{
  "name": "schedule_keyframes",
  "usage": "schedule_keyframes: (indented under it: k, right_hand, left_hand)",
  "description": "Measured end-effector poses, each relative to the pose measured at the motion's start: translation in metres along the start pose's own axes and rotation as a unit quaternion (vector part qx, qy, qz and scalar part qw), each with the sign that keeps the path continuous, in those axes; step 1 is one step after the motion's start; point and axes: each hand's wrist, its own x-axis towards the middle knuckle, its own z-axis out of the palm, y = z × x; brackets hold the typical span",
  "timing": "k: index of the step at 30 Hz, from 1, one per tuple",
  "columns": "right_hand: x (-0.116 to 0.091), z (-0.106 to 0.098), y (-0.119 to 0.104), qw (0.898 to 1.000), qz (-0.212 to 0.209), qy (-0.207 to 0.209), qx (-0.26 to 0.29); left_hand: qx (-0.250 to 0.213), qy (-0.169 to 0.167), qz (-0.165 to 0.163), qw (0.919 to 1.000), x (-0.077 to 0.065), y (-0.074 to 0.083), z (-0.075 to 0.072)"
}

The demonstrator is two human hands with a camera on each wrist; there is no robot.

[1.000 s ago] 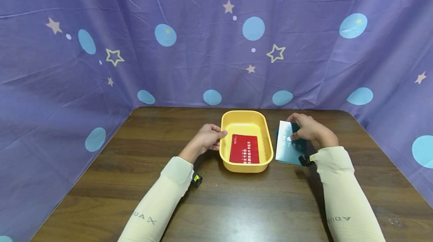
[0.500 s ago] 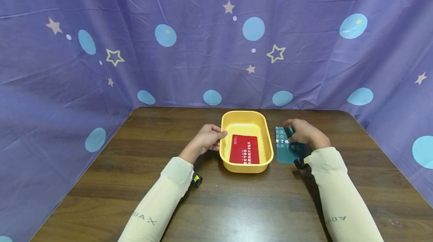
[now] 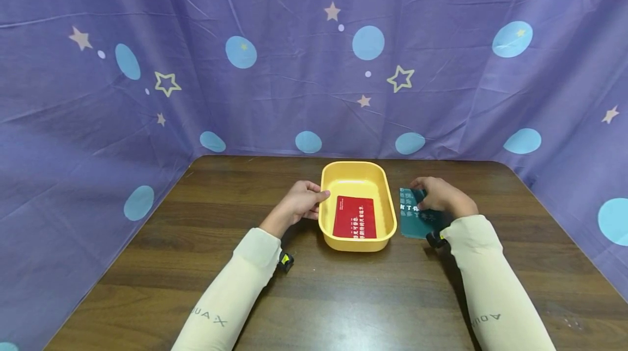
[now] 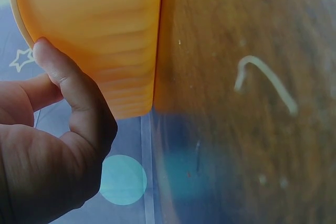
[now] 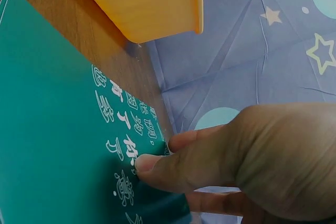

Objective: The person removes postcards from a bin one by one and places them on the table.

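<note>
Sleeves: pale left sleeve (image 3: 225, 296) and pale right sleeve (image 3: 495, 280), dark lettering on both; small black device with a yellow-green patch at each wrist.
Table: brown wood grain (image 3: 314, 296), a bright reflection on its near part.
Left hand: (image 3: 299, 198) closed on the left side of the yellow tray, thumb over the rim, other fingers outside the wall.
Right hand: (image 3: 444, 197) thumb on the printed face of the teal cards, other fingers at the far edge; pinch grip, partly curled.
Teal cards: (image 3: 414, 225) on the table just right of the tray; several layered edges show at one corner in the right wrist view; white and outlined characters on top.
Yellow tray: (image 3: 357, 246) upright on the table, between the hands, rounded corners.
Red card: (image 3: 353, 217) inside the tray, toward its near end, white characters.
Backdrop: purple cloth (image 3: 294, 95), blue ovals and stars, behind the table.
</note>
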Motion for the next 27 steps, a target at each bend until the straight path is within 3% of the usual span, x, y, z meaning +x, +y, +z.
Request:
schedule_keyframes:
  k: [6, 14, 27]
  right_hand:
    - [-0.001, 0.000, -0.002, 1.000, -0.001, 0.004, -0.001]
    - [0.005, 0.003, -0.010, 0.995, -0.053, 0.082, -0.014]
    - [0.014, 0.005, -0.047, 0.986, -0.089, 0.143, -0.017]
  left_hand:
    - [0.002, 0.000, -0.002, 1.0000, 0.000, 0.000, 0.000]
    - [0.001, 0.000, 0.000, 1.0000, 0.001, 0.000, 0.000]
    - [0.005, 0.000, 0.001, 1.0000, -0.003, 0.002, 0.000]
